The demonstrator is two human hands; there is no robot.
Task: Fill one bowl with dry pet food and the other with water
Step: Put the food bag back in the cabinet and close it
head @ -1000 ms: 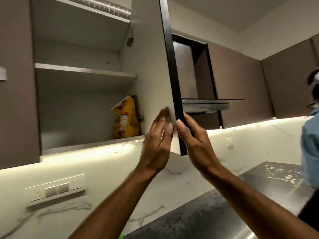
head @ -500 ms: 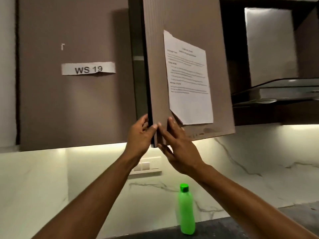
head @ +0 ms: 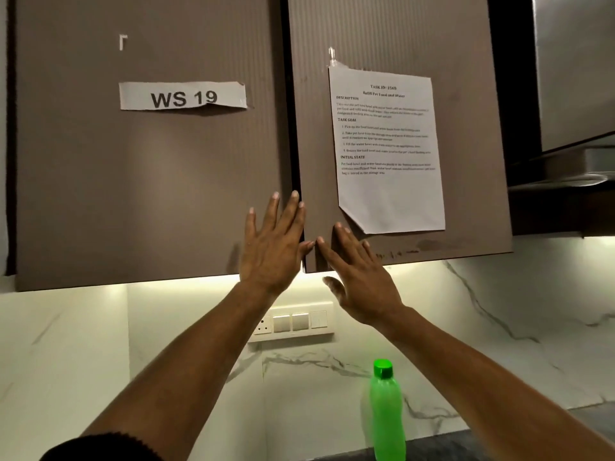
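Two brown wall cabinet doors fill the upper view, both closed. My left hand lies flat with straight fingers over the seam, on the left door. My right hand presses with straight fingers on the lower left corner of the right door. A green water bottle with a green cap stands on the dark counter below right. No bowls and no pet food bag are in view; the cabinet's inside is hidden.
A "WS 19" label is stuck on the left door and a printed task sheet on the right door. A switch panel sits on the marble backsplash. A range hood is at the right.
The right cabinet door swung from wide open to closed, hiding the yellow pet food bag on the shelf. Both hands went from holding the door's edge to lying flat on the door fronts.
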